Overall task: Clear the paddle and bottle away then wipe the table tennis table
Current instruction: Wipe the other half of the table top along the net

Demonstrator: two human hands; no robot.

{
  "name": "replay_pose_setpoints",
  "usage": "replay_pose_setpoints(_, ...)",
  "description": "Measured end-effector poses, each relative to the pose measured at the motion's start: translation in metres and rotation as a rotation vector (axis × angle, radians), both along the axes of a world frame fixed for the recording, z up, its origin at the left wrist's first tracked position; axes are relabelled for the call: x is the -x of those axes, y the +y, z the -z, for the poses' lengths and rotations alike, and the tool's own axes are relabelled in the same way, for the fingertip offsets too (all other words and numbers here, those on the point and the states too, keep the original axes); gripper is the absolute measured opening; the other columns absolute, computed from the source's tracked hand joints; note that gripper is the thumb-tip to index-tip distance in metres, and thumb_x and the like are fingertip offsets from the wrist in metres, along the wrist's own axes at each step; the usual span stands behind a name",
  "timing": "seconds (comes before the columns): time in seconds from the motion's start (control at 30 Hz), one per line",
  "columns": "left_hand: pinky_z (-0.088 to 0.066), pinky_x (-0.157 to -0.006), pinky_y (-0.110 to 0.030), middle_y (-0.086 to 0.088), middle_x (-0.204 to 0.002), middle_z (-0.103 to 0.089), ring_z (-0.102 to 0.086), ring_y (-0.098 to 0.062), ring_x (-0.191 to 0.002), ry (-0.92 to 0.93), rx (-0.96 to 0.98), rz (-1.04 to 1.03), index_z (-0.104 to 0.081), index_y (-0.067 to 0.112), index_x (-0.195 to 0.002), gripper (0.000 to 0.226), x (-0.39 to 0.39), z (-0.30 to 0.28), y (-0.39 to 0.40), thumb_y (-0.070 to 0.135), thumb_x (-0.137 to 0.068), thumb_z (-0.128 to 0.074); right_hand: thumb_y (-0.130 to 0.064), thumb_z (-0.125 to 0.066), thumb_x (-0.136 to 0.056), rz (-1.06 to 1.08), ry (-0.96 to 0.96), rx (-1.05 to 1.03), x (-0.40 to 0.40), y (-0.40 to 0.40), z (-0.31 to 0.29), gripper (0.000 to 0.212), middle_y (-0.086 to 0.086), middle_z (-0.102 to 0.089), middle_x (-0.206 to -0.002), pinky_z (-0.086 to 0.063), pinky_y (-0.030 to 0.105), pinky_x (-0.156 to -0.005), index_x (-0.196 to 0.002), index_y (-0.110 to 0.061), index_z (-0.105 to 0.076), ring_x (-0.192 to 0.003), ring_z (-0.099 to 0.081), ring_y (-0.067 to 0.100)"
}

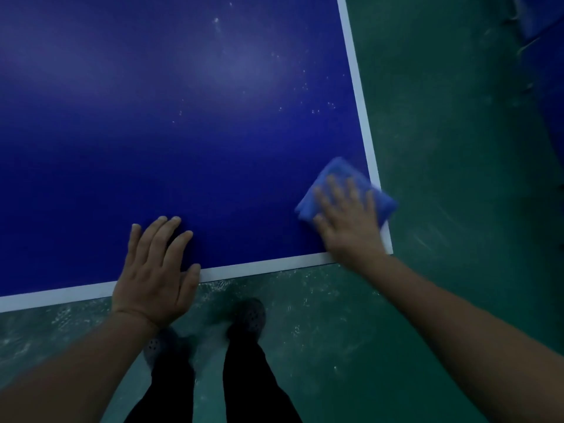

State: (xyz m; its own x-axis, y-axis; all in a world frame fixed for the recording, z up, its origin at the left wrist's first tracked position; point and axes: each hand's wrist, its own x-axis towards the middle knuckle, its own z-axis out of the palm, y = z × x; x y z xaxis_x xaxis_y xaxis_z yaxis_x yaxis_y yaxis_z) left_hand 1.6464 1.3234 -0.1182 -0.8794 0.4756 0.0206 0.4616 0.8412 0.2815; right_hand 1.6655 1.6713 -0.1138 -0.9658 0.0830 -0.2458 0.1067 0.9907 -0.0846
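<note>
A dark blue table tennis worktop (183, 132) with white edge lines fills the upper left and centre of the frame, its near right corner lying at the lower right of centre. The right hand (348, 218) lies flat on a folded blue cloth (335, 175) just inside that corner, fingers (332, 190) straight and slightly spread, pressing the cloth down onto the surface; the cloth's right end reaches over the white side line and the hand looks blurred. The left hand (155, 270) rests palm down on the worktop at the near edge, lower centre of the frame, fingers (161, 236) straight and a little fanned, thumb lying over the white end line, holding nothing. Pale specks (317, 108) dot the blue surface in the upper right part of the table, and a faint hazy patch shows near the top centre. Below the edge a green, scuffed floor (442, 148) runs along the bottom and the right side, with the person's dark trouser legs and perforated clog shoes (250, 315) at bottom centre. No container, paddle or bottle appears in view.
</note>
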Motion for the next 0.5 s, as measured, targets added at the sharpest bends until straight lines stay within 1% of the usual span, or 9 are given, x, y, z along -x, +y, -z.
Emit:
replay_pose_setpoints(0.07,-0.014,-0.118,-0.061,-0.029,-0.140,-0.048,-0.037,-0.044,-0.136,0.002,0.001,-0.006,-0.059,-0.007,-0.124,0.060,-0.001,-0.001,0.000,0.038,-0.090,-0.040,-0.048,-0.015,-0.104,0.426,0.011,-0.023,0.024,0.020,-0.006,0.057,-0.003,0.007,-0.167,0.005,0.056,-0.121,-0.158,-0.033,-0.002,-0.153,0.006,0.030)
replay_pose_setpoints(0.1,-0.015,-0.118,-0.062,-0.029,-0.140,-0.048,-0.037,-0.044,-0.136,0.001,0.003,-0.005,-0.059,-0.007,-0.124,0.060,-0.001,-0.002,0.000,0.038,-0.090,-0.040,-0.046,-0.013,-0.105,0.486,0.023,-0.051,0.028,0.010,-0.006,0.057,0.000,0.009,-0.166,0.004,0.058,-0.120,-0.159,-0.030,0.001,-0.152,0.007,0.032)
replay_pose_setpoints(0.13,-0.015,-0.118,-0.062,-0.029,-0.140,-0.049,-0.037,-0.044,-0.136,-0.002,0.003,-0.001,-0.059,-0.007,-0.124,0.060,0.000,-0.002,0.001,0.038,-0.089,-0.040,-0.043,-0.009,-0.105,0.388,0.065,-0.084,0.022,-0.013,-0.002,0.057,0.005,0.009,-0.166,0.005,0.058,-0.120,-0.159,-0.027,0.002,-0.152,0.008,0.036)
replay_pose_setpoints(0.17,-0.016,-0.118,-0.062,-0.029,-0.140,-0.049,-0.037,-0.043,-0.136,-0.004,0.002,0.004,-0.059,-0.007,-0.123,0.060,0.000,-0.002,0.001,0.038,-0.089,-0.040,-0.042,-0.006,-0.105,0.188,0.073,-0.052,0.009,-0.042,0.000,0.056,0.007,0.007,-0.166,0.007,0.057,-0.120,-0.158,-0.026,0.003,-0.152,0.007,0.038)
replay_pose_setpoints(0.23,-0.016,-0.117,-0.063,-0.029,-0.139,-0.049,-0.037,-0.043,-0.136,-0.005,0.009,-0.001,-0.059,-0.007,-0.123,0.060,0.000,-0.001,-0.001,0.038,-0.089,-0.040,-0.046,-0.013,-0.103,-0.244,0.021,0.042,-0.024,-0.086,0.003,0.057,0.004,-0.004,-0.167,0.007,0.051,-0.120,-0.157,-0.029,-0.004,-0.153,0.001,0.033)
replay_pose_setpoints(0.3,-0.015,-0.118,-0.063,-0.029,-0.139,-0.049,-0.037,-0.042,-0.136,-0.010,0.012,-0.003,-0.059,-0.007,-0.123,0.060,0.000,0.000,-0.001,0.038,-0.088,-0.040,-0.052,-0.020,-0.102,-0.385,-0.018,0.059,-0.014,-0.071,0.000,0.059,-0.002,-0.008,-0.166,0.003,0.047,-0.120,-0.157,-0.033,-0.011,-0.153,0.000,0.025)
replay_pose_setpoints(0.33,-0.015,-0.118,-0.063,-0.029,-0.139,-0.049,-0.037,-0.042,-0.136,-0.013,0.017,-0.003,-0.059,-0.007,-0.123,0.061,0.000,-0.001,-0.001,0.039,-0.088,-0.039,-0.054,-0.021,-0.101,-0.345,0.005,0.033,0.011,-0.050,-0.001,0.060,-0.003,-0.010,-0.166,0.000,0.046,-0.119,-0.157,-0.033,-0.015,-0.152,-0.001,0.025)
replay_pose_setpoints(0.4,-0.015,-0.117,-0.063,-0.029,-0.139,-0.049,-0.037,-0.043,-0.136,-0.018,0.033,-0.001,-0.059,-0.008,-0.123,0.062,0.001,-0.002,0.000,0.039,-0.089,-0.039,-0.053,-0.020,-0.100,-0.133,0.010,-0.031,0.067,-0.001,-0.002,0.061,-0.002,-0.009,-0.166,-0.004,0.049,-0.120,-0.157,-0.032,-0.018,-0.153,-0.003,0.030)
replay_pose_setpoints(0.5,-0.015,-0.117,-0.063,-0.029,-0.139,-0.049,-0.038,-0.044,-0.135,-0.018,0.031,-0.005,-0.059,-0.008,-0.123,0.061,0.001,-0.004,0.000,0.039,-0.089,-0.039,-0.047,-0.022,-0.105,0.158,0.044,-0.053,0.109,0.035,-0.008,0.057,-0.003,-0.001,-0.167,0.000,0.056,-0.121,-0.159,-0.031,-0.010,-0.153,0.003,0.031)
